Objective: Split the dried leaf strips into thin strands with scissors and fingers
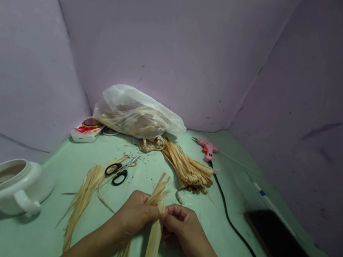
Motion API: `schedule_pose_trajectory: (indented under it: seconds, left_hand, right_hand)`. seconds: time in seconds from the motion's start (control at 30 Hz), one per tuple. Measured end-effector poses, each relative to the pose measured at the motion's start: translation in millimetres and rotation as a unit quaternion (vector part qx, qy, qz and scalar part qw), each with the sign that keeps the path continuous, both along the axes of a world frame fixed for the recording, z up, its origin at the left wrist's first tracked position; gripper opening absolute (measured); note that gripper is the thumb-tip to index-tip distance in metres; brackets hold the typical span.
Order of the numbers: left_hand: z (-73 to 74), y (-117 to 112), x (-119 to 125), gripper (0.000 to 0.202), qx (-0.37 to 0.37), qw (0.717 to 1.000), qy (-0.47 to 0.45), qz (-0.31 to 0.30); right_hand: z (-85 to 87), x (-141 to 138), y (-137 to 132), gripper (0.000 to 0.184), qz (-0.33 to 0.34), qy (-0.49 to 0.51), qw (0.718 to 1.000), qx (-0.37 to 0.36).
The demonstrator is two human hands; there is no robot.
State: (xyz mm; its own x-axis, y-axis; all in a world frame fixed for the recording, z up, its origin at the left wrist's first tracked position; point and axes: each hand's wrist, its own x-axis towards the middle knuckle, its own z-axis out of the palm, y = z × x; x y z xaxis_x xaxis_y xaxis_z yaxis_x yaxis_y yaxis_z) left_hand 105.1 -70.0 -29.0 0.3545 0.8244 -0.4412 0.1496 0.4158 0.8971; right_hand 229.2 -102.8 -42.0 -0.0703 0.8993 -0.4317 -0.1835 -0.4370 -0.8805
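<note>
Both my hands meet at the front middle over pale dried husk strips [153, 246]. My left hand [138, 213] is closed around them, with short ends sticking up above the fingers and long ends hanging toward me. Thumb and forefinger of my right hand [181, 224] pinch the strip's edge beside the left thumb. Ahead and to the left, scissors [120, 171] with black handles lie partly open by a loose bunch of shredded strips [86, 193]. A larger tied bundle of husks [188, 167] rests beyond my right hand.
A clear plastic bag [138, 115] of dried material sits against the back wall, near a white-and-red packet [87, 132]. A pink glue gun [207, 148] trails a black cord [229, 214] on the right, by a dark flat slab [288, 253]. At left is a white ceramic pot [16, 189].
</note>
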Motion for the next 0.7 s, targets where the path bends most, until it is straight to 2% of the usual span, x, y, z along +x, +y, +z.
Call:
schedule_pose_trajectory:
  seconds: [0.13,0.33,0.5,0.6,0.7]
  left_hand:
    - [-1.0,-4,4,0.01,-0.004,1.0,-0.025,0.015]
    - [3.9,-8,10,0.007,-0.036,0.993,-0.096,0.062]
    - [0.1,1,4,0.012,-0.092,0.98,-0.152,0.085]
    - [-0.3,7,-2,0.011,-0.103,0.969,-0.196,0.11]
    - [2.7,13,-9,0.014,-0.122,0.959,-0.232,0.108]
  right_hand:
    - [-3.6,-2,1,0.015,-0.015,0.011,1.0,0.004]
    - [0.4,-3,0,0.011,-0.045,0.09,0.995,-0.009]
    - [6.6,4,1,0.014,-0.053,0.216,0.975,0.018]
    - [6.4,9,4,0.017,-0.082,0.258,0.963,-0.008]
    - [4.1,11,6,0.017,-0.107,0.283,0.953,-0.012]
